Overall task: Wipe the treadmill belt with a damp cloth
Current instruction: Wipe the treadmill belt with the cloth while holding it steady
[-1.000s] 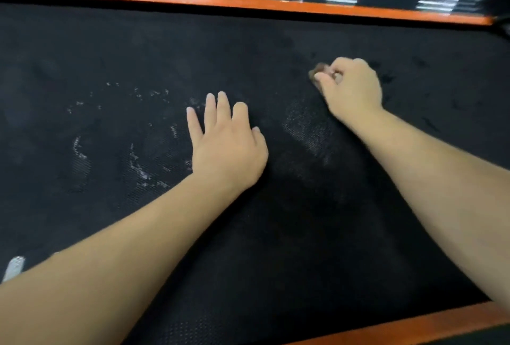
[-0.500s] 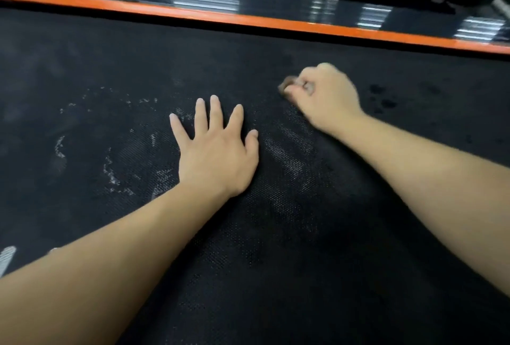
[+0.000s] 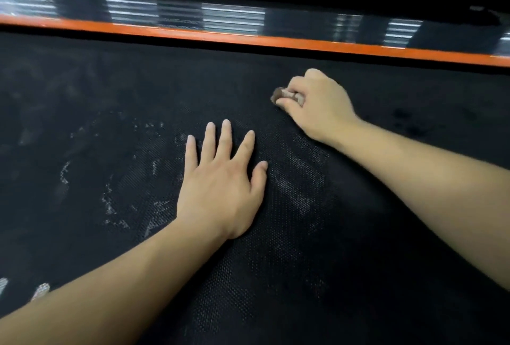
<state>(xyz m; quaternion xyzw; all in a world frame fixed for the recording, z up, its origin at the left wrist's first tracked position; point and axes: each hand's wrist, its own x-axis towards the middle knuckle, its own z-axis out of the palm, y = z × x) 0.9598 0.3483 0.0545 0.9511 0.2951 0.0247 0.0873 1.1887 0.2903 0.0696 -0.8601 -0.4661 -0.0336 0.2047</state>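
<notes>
The black textured treadmill belt (image 3: 289, 275) fills most of the view. My left hand (image 3: 223, 187) lies flat on it near the middle, fingers straight and spread. My right hand (image 3: 317, 104) is further back and to the right, its fingers curled round a small bunched brownish cloth (image 3: 277, 94). Only the cloth's left tip shows beyond the knuckles; it touches the belt. Whitish smears and specks (image 3: 110, 201) mark the belt left of my left hand, and a paler patch lies between my two hands.
An orange side rail (image 3: 248, 38) runs along the belt's far edge, with a shiny ribbed black strip (image 3: 231, 17) and the dark machine body behind it. Small dark wet spots (image 3: 405, 121) sit on the belt right of my right wrist.
My right hand with the cloth has slid left along the belt past the dark spots. My left hand has stayed flat and spread its fingers wider. The view has shifted up.
</notes>
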